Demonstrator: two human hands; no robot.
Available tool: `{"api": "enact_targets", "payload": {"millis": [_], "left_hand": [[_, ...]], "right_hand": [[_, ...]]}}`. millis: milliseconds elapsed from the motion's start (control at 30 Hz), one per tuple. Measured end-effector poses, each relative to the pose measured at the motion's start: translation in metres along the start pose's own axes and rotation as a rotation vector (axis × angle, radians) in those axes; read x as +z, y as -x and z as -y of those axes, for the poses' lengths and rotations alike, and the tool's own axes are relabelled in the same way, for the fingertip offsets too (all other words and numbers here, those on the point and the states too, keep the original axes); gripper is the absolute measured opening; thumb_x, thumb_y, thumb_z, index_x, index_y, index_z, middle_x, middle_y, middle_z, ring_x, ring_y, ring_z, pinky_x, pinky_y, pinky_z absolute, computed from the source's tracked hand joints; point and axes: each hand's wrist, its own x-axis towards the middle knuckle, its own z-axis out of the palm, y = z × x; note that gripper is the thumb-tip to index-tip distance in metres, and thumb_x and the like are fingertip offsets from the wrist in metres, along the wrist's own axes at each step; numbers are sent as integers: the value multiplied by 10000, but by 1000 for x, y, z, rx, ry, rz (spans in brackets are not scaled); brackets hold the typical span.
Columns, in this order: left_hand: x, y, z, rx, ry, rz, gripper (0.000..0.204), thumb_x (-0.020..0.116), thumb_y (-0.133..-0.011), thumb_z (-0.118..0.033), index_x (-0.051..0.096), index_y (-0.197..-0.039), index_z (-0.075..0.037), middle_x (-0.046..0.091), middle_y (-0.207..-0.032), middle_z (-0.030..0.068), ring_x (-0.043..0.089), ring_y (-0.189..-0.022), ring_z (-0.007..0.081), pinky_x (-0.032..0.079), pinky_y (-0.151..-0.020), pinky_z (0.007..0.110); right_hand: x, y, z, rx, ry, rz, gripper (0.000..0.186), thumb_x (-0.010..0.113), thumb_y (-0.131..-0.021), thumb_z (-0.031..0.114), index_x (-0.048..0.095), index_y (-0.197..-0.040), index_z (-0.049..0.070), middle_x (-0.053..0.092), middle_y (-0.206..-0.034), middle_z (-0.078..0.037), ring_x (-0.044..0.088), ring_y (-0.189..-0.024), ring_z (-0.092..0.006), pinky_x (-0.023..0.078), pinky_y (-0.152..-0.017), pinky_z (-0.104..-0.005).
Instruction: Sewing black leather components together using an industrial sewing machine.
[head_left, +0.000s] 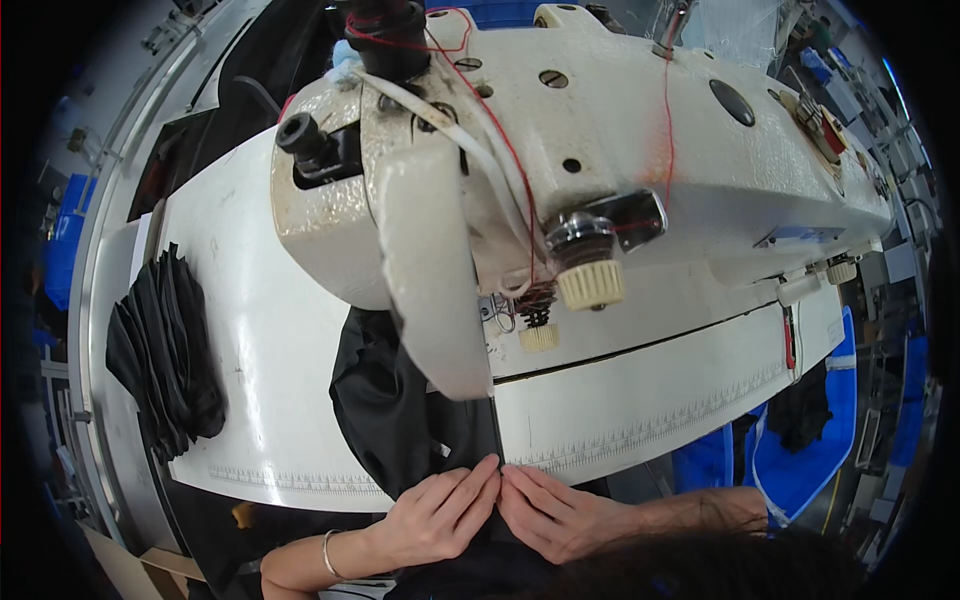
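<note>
Black fabric point(385, 410) lies bunched on the white table, just left of the sewing machine's pale guard, and runs toward me. At the table's front edge my left hand point(445, 512) pinches the fabric's right edge, its fingertips pressed together. Right beside it, nearly touching, my right hand point(560, 512) pinches the same edge. A small white tag point(441, 451) shows on the cloth near my left fingers. The white sewing machine point(700, 150) stands over the table, with red thread point(510, 150) running down its front. Its needle area is mostly hidden behind the guard.
A pile of pleated black fabric pieces point(165, 355) rests on the table's left side. Printed ruler marks point(640, 425) follow the front edge. A small red tool point(789, 338) lies at the right, above a blue bin point(835, 430) holding dark cloth.
</note>
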Motion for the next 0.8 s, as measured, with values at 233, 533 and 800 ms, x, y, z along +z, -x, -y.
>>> {"api": "enact_targets", "payload": {"millis": [233, 533, 800], "left_hand": [[-1, -6, 18, -8, 64, 46, 327, 608, -663, -79, 624, -961, 54, 595, -1076, 191, 571, -805, 214, 508, -667, 264], [-3, -40, 72, -8, 59, -31, 291, 609, -647, -91, 622, -912, 27, 599, -988, 150, 577, -830, 230, 506, -661, 298], [17, -40, 101, -218, 133, -125, 313, 598, -663, 2, 662, -967, -34, 638, -963, 167, 629, -886, 300, 512, -733, 391]], "right_hand": [[-1, -10, -20, -54, -56, 32, 356, 509, -734, 215, 622, -923, -65, 588, -1023, -195, 579, -1014, -350, 467, -950, -427], [21, -28, -71, -30, -59, -52, 341, 541, -689, 201, 618, -911, -46, 601, -1007, -159, 586, -1003, -320, 456, -950, -440], [49, -37, -104, 62, -47, -80, 291, 573, -681, 165, 610, -945, 49, 616, -984, -85, 566, -938, -238, 481, -764, -308]]}}
